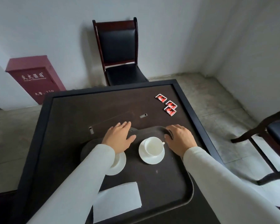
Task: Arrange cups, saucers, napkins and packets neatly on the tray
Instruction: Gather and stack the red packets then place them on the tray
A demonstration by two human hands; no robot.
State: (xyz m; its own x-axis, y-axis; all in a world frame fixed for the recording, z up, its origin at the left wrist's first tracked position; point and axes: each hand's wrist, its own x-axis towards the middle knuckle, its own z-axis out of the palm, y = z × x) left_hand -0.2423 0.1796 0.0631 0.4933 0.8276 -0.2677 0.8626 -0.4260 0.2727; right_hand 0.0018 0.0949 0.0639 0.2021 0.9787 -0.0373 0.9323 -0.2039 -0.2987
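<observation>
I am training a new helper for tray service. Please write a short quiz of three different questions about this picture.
1. True or false: the red packets lie on the tray.
2. How many red packets are visible?
3. What stands on the right saucer? A) cup B) napkin C) packet

Key:
1. False; they lie on the table, beyond the tray.
2. Three.
3. A, the white cup. The napkin lies nearer, on the tray.
</observation>
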